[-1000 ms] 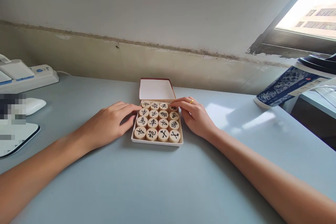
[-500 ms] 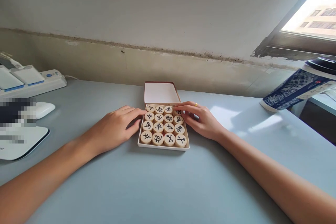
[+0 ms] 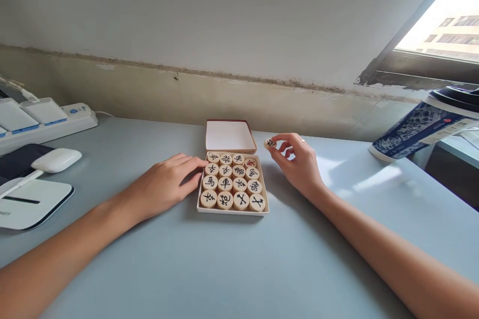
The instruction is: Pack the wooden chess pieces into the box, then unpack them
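Observation:
Round cream xiangqi pieces fill a shallow white box (image 3: 232,213) in rows, most marked with black characters. At the far right corner, a piece with a red character (image 3: 250,163) shows. Behind the box its hinged lid (image 3: 229,133) is raised, white inside. My left hand (image 3: 166,179) lies at the box's left side, fingers stretched out, index fingertip and thumb against the edge. Beyond the box's right rim, my right hand (image 3: 299,164) pinches a black-marked xiangqi piece (image 3: 269,143) between thumb and index finger. The other fingers are curled, with nothing visible in them.
On the left are a white power strip (image 3: 80,117) with plugs, a white rounded device (image 3: 57,159) and a white flat pad (image 3: 35,204). A blue patterned cup (image 3: 415,127) leans at the right, near the window. The wall (image 3: 224,94) runs behind the table.
My right hand has lifted a black-marked xiangqi piece from the far right corner and moved it right, out of the box. A red-marked piece now shows there. My left hand stays at the box.

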